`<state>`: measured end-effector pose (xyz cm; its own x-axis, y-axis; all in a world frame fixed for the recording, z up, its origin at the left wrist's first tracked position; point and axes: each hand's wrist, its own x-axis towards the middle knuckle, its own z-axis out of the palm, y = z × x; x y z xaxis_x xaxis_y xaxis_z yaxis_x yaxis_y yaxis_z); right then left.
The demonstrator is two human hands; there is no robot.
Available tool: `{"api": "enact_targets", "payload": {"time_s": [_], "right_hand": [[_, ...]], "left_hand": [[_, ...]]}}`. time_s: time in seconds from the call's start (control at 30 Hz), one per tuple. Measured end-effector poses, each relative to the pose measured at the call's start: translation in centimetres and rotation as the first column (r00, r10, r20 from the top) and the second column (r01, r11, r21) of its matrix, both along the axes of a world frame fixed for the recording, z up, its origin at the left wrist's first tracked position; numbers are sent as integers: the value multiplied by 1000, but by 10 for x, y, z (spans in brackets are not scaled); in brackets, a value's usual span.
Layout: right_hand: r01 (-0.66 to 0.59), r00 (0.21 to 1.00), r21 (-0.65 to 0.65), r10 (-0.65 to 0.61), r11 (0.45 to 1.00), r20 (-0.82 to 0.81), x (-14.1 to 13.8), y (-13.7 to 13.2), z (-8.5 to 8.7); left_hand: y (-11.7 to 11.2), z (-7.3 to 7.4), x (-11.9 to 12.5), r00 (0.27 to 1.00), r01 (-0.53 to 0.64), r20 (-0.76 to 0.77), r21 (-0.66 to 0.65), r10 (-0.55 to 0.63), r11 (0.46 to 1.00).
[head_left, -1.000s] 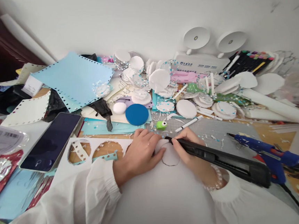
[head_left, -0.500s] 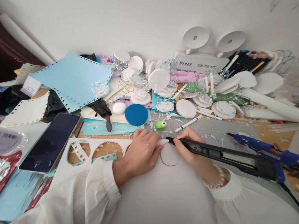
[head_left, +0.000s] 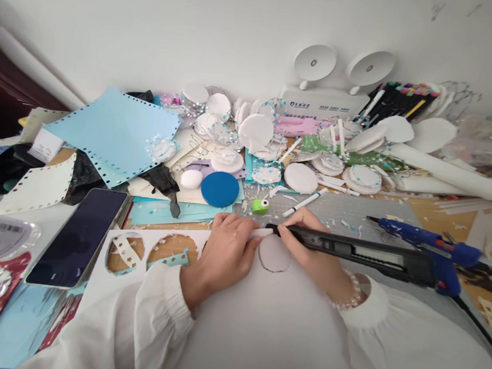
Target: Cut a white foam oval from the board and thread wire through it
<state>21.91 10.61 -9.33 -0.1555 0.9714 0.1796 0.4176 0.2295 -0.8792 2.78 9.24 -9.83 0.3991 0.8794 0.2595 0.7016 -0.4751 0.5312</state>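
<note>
A thick white sheet (head_left: 233, 332), looking like foam board, lies in front of me, with a circle (head_left: 274, 256) cut or drawn near its far edge. My left hand (head_left: 229, 249) rests on that edge left of the circle, fingers curled and thumb drawn in. A narrow white piece (head_left: 262, 232) juts from between its thumb and forefinger; whether it is still joined to the sheet I cannot tell. My right hand (head_left: 309, 247) grips a black utility knife (head_left: 364, 253) near its front end. The knife's tip meets the white piece at the top of the circle; the blade hardly shows.
Round holes (head_left: 126, 252) open the sheet at left, beside a phone (head_left: 78, 236). A blue glue gun (head_left: 432, 244) lies right. Beyond my hands are a green paper punch (head_left: 261, 206), a white pen (head_left: 304, 203), a blue disc (head_left: 220, 189) and several white discs (head_left: 300, 178).
The whole view has shifted slightly, so everything sits a little further left. Both hands keep nearly the same pose, the knife's tip still at the top of the circle.
</note>
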Motion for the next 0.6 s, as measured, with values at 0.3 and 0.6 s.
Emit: {"api": "enact_targets", "payload": {"time_s": [0.3, 0.6], "right_hand": [[30, 999, -78, -29, 996, 16, 4, -1, 10], [-105, 991, -290, 76, 951, -107, 10, -3, 12]], "left_hand": [[5, 0, -1, 998, -28, 61, -71, 33, 997], [3, 3, -2, 993, -35, 106, -89, 45, 995]]}}
